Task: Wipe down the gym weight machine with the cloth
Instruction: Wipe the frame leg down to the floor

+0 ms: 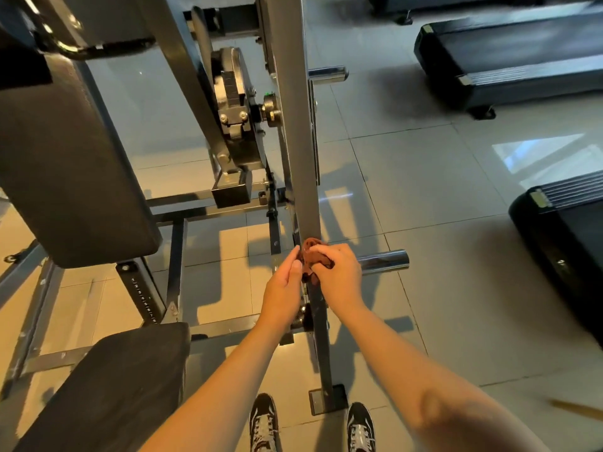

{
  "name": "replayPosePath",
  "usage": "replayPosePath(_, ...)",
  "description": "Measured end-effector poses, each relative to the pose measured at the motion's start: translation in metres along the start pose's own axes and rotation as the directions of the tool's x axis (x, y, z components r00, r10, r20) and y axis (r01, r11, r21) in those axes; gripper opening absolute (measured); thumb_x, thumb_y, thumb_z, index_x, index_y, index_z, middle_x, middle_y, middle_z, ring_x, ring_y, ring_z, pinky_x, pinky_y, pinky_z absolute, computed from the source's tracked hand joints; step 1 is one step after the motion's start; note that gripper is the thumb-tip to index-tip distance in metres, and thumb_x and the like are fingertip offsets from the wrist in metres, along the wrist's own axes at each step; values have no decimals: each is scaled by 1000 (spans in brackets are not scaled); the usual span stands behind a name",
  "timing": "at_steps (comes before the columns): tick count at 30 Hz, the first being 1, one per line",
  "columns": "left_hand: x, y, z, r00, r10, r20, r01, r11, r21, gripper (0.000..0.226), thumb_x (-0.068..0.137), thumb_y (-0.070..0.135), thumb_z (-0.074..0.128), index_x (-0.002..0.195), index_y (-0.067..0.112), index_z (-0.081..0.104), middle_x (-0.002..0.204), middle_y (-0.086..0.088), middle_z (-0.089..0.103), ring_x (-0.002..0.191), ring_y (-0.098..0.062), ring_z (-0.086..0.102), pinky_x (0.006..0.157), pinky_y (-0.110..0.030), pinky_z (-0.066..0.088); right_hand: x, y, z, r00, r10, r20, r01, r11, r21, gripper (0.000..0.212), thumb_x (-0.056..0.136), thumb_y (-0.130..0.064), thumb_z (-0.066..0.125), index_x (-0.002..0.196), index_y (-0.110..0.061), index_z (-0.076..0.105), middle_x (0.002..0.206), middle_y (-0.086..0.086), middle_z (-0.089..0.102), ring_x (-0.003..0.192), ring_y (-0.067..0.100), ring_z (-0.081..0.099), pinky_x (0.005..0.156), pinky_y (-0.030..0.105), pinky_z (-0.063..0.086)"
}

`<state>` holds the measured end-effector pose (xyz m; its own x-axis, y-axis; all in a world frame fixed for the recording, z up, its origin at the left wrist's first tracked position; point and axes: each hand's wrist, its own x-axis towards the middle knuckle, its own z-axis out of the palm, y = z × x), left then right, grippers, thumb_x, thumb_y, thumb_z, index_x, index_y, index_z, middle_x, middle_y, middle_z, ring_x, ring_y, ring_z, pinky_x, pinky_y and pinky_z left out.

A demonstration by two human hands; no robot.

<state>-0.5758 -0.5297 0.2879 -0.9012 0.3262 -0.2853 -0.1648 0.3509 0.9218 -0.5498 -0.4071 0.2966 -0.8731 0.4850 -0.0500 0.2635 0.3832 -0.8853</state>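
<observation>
A grey upright post (298,141) of the weight machine runs down the middle of the head view. A small brown cloth (313,256) is bunched against the post low down. My right hand (339,275) grips the cloth from the right, fingers curled round it. My left hand (284,285) is at the post's left side, with its fingers and thumb touching the cloth's edge. Part of the cloth is hidden under my fingers.
Black back pad (65,158) and seat pad (111,393) lie to the left. Chrome pegs (385,261) (328,73) stick out right of the post. The pivot mechanism (233,106) sits behind it. Treadmills (509,57) (567,230) stand on the tiled floor at right. My shoes (264,422) are below.
</observation>
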Motion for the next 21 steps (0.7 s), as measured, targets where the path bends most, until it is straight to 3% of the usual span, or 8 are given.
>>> replayPosePath(3, 6, 6, -13, 997, 58, 59, -54, 996, -67, 37, 110, 35, 34, 146, 41, 41, 143, 25, 48, 131, 11, 43, 96, 2, 31, 8, -29, 7, 994, -33, -103, 37, 999, 34, 34, 94, -8, 66, 123, -25, 71, 113, -11, 55, 103, 3, 54, 83, 3, 42)
replayPosePath(5, 11, 5, -20, 993, 84, 89, -71, 989, -132, 39, 111, 36, 34, 148, 40, 43, 146, 22, 51, 134, 8, 44, 108, -13, 34, 9, -37, 17, 985, -30, -168, 32, 999, 9, 36, 94, -7, 64, 124, -26, 70, 114, -13, 53, 108, 7, 52, 88, 10, 43)
replayPosePath(7, 14, 4, -24, 982, 120, 144, -97, 983, -156, 40, 111, 34, 34, 150, 33, 45, 145, 15, 54, 135, 2, 47, 111, -20, 38, 3, -34, 26, 976, -6, -219, 4, 1000, -13, 38, 93, -5, 64, 123, -27, 71, 113, -13, 55, 107, 8, 54, 89, 13, 45)
replayPosePath(9, 15, 4, -27, 971, 122, 204, -92, 985, -149, 36, 112, 28, 34, 142, 34, 51, 136, 17, 60, 125, 9, 52, 102, -12, 42, -4, -25, 31, 970, 69, -234, -71, 997, -1, 36, 92, -5, 66, 120, -26, 73, 112, -9, 60, 101, 7, 58, 88, 14, 48)
replayPosePath(12, 15, 6, -32, 970, 57, 234, -34, 995, -99, 28, 111, 23, 37, 129, 40, 51, 123, 23, 58, 109, 21, 53, 83, 0, 41, -13, -14, 37, 953, 208, -218, -216, 976, -16, 27, 91, -17, 72, 116, -27, 76, 107, -5, 68, 97, 9, 64, 94, 32, 54)
replayPosePath(15, 12, 5, -43, 960, 41, 276, -14, 995, -101, 30, 110, 22, 40, 137, 26, 50, 127, 12, 56, 98, 29, 51, 77, 1, 42, -23, -25, 42, 920, 330, -209, -319, 944, 85, 30, 95, -24, 69, 124, -27, 72, 111, -4, 70, 102, 10, 66, 99, 38, 54)
replayPosePath(17, 10, 7, -51, 955, 75, 286, -29, 986, -164, 34, 109, 22, 40, 143, 26, 46, 130, 14, 53, 104, 26, 52, 84, -3, 45, -33, -40, 46, 921, 352, -168, -312, 923, 226, 31, 98, -26, 65, 129, -31, 68, 115, -8, 69, 107, 7, 65, 99, 34, 55)
replayPosePath(21, 25, 6, -67, 947, 112, 300, -66, 985, -158, 35, 108, 35, 42, 138, 53, 43, 148, 14, 44, 131, -1, 48, 109, -32, 47, -37, -70, 53, 914, 389, 114, -392, 776, 495, 28, 105, -31, 51, 125, -40, 69, 114, -13, 74, 109, 4, 68, 89, 25, 56)
